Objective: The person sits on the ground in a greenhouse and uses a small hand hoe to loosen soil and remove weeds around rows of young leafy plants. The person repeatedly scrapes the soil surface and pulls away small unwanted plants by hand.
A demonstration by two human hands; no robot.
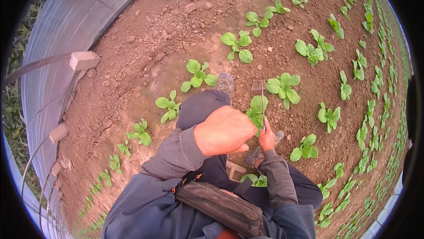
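A hoe (pixel 263 102) is being gripped by the right hand (pixel 266 139), blade being poised just left of a leafy plant (pixel 283 89); the left hand's (pixel 226 129) grip is being hidden, cannot be told!

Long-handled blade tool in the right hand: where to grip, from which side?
Probably the near end of the tool, coming from the wearer's side, where the right hand already grips. Its slim shaft points away from the body, and the flat, broad blade sits at the far end.
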